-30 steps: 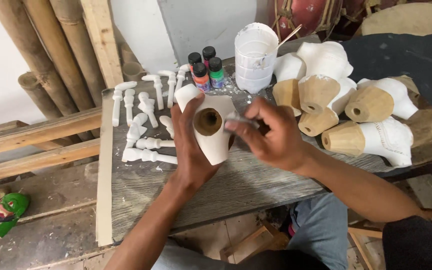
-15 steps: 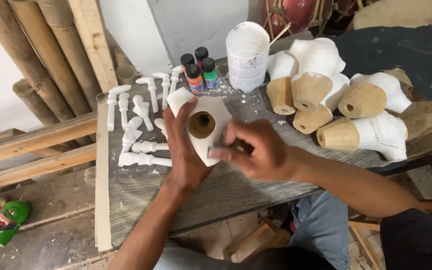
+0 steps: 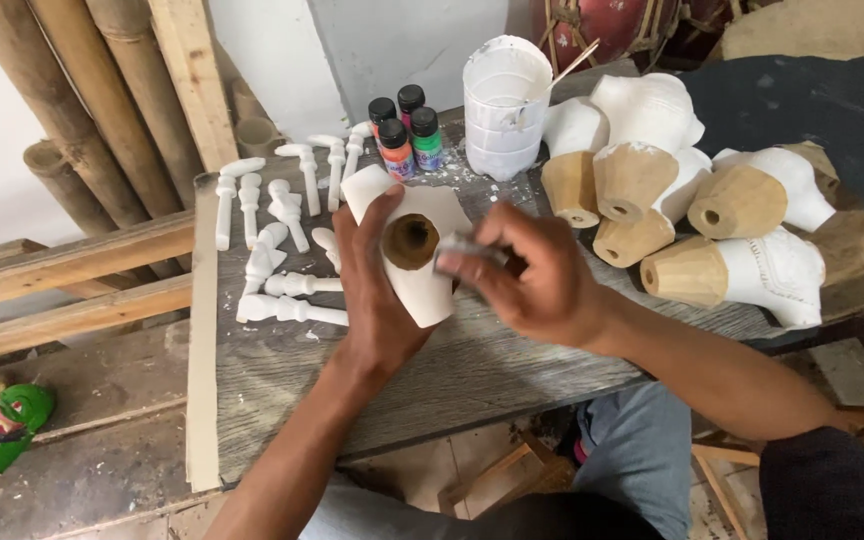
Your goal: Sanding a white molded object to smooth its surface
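Gripping white carved piece (image 3: 422,255): left hand (image 3: 377,300) | right fingers (image 3: 492,262) pinch grey scrap (image 3: 462,252) | four paint bottles (image 3: 404,130)

Paint bottles (image 3: 407,130), white tub (image 3: 505,108), small white turned pegs (image 3: 282,240), bamboo poles (image 3: 82,110)

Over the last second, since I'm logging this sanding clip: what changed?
The right hand slid its small grey pad left, from the white carved piece's right edge toward its brown hollow. The left hand kept gripping the piece. The paint bottles, white pegs and primed heads stayed put.
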